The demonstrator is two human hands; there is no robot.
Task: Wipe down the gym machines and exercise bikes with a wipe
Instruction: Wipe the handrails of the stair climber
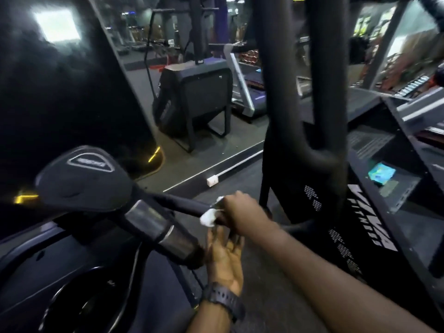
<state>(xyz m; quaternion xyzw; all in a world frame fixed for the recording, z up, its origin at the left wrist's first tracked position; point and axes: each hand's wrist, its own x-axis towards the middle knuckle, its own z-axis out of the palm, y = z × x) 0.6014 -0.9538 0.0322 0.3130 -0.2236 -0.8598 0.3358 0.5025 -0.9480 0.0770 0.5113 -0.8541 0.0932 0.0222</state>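
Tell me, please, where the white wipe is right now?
In the head view, low and centre, the wipe is wrapped on the black handlebar, gripped by the right hand, just above the open left hand.

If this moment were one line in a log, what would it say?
step: wiping bike handlebar | right hand: holds white wipe on bar | left hand: open, below bar | wristwatch on left wrist

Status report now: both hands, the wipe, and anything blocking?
Right hand grips white wipe around black handlebar. Left hand open below bar, holding nothing. Nothing blocking the bar.
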